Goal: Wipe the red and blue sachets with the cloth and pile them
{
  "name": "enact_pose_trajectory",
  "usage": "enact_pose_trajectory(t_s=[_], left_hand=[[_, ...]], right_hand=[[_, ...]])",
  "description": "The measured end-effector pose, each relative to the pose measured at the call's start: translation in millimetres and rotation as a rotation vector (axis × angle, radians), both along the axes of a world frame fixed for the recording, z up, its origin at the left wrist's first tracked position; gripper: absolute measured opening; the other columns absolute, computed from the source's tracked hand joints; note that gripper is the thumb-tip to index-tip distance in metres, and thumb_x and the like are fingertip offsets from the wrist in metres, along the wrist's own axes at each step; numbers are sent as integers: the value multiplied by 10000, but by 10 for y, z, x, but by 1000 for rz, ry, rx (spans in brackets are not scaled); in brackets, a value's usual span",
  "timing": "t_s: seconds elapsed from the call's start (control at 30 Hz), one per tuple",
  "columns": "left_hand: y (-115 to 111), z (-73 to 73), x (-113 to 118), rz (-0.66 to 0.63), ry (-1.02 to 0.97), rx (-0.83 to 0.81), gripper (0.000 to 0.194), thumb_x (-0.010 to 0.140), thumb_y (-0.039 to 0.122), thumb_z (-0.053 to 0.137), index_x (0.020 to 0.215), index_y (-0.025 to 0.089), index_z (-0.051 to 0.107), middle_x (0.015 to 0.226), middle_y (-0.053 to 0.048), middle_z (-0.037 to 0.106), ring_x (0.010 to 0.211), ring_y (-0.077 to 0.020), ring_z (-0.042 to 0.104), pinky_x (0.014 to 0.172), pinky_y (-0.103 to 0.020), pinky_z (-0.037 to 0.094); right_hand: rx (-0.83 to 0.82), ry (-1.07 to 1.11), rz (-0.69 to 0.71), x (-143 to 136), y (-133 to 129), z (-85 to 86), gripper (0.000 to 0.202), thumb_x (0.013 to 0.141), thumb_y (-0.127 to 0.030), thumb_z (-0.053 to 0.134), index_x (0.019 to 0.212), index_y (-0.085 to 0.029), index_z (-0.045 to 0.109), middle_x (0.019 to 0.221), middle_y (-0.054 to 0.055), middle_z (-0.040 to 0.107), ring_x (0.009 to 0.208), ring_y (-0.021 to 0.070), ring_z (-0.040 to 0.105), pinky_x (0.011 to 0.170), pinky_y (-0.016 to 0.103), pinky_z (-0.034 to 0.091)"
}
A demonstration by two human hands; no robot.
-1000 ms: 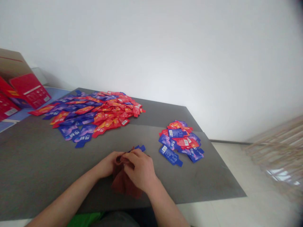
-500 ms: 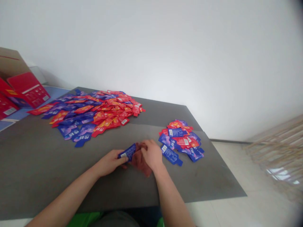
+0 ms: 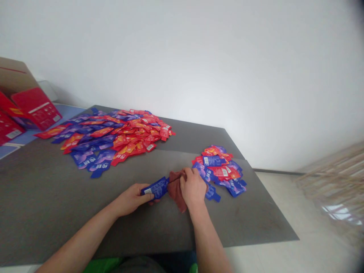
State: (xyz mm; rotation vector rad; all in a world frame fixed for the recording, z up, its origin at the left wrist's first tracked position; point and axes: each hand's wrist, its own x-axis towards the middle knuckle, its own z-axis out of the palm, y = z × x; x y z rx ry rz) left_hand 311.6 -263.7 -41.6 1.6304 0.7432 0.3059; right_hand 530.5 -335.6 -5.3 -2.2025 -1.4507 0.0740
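Left fingers: pinched closed on a flat, glossy blue pouch.
Right fingers: curled, gripping a soft brown cloth.

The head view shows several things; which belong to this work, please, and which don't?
In the work:
blue flat pouch, left hand
brown cloth, right hand
probably both red-blue pouch piles

Apparently lying about:
open red cardboard box
thin tan rods

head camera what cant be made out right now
Head view: tip of the held blue pouch, behind the brown cloth.
Head view: some fingers of left hand, under pouch.
Head view: bottom of large heap, under upper pouches.
Head view: part of red box, cut off by left edge.
Head view: slats at right, blurred.
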Motion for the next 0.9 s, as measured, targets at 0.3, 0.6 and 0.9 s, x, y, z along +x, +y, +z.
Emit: enact_pose_trajectory(t_s=[0.3, 0.6, 0.9], left_hand=[[27, -45, -27, -11, -2, 108, 294, 892, 436, 598, 885, 159, 697, 803, -12, 705, 753, -193, 620, 697, -247, 461], [-153, 21, 78, 53, 4, 324, 177, 848, 274, 575, 956, 192, 689, 926, -37, 702, 898, -245, 622, 813, -309, 468], [-281, -31, -6, 11, -45, 341, 177, 773, 133, 581, 926, 203, 636, 976, -23, 651, 924, -209, 601, 837, -302, 471]], right_hand=[[-395, 553, 359, -188, -216, -32, 535, 870, -684, 576, 643, -209, 670, 558, -31, 542, 544, 122, 475, 530, 257, 281], [-539, 699, 273, -187, 200, -68, 645, 792, -794, 537, 533, -210, 632, 601, 28, 596, 655, 185, 564, 588, 272, 366], [-408, 870, 349, -158, 33, -99, 284, 815, -372, 574, 641, -186, 700, 589, -35, 579, 627, 142, 517, 627, 246, 384]])
